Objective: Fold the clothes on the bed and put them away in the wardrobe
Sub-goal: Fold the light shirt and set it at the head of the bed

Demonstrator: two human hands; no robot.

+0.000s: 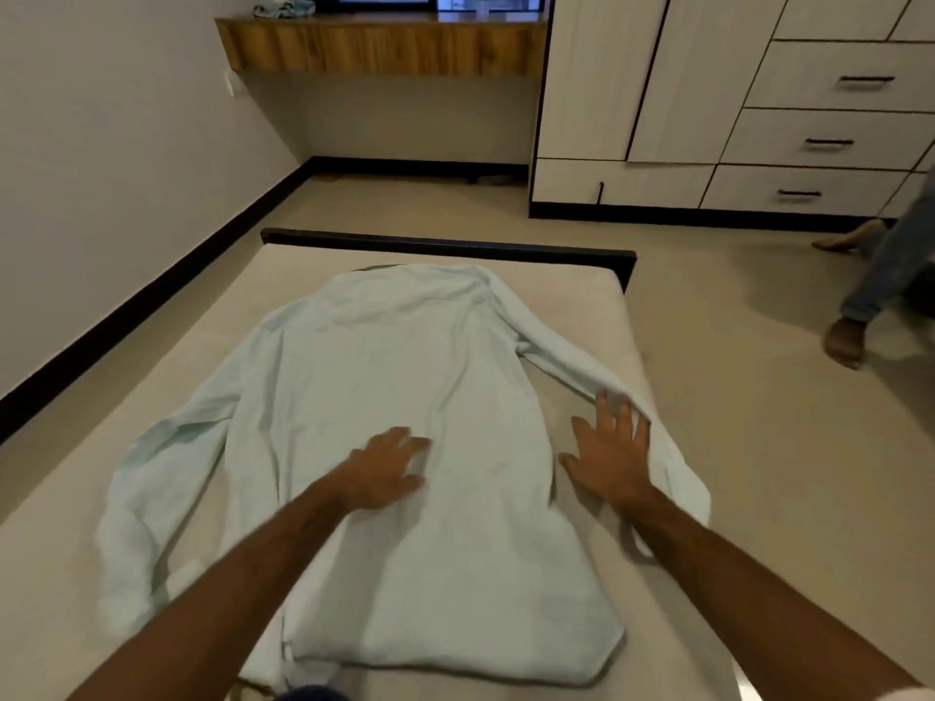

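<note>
Pale mint shirt (pixel 405 397) on beige bed (pixel 152 447) (black-framed), white wardrobe (pixel 657 93) trimmed black.

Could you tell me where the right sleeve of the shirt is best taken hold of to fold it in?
Probably at its cuff end: the right sleeve runs diagonally off the shirt to the bed's right edge. Come from the right, where the right hand lies open beside it, fingers touching.

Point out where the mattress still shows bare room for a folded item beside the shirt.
Bare mattress runs along the wall side, left of the shirt's left sleeve. A narrow strip lies between collar and footboard. The right edge is crowded: the right sleeve drapes over it by the right hand. The left hand presses the middle.
</note>
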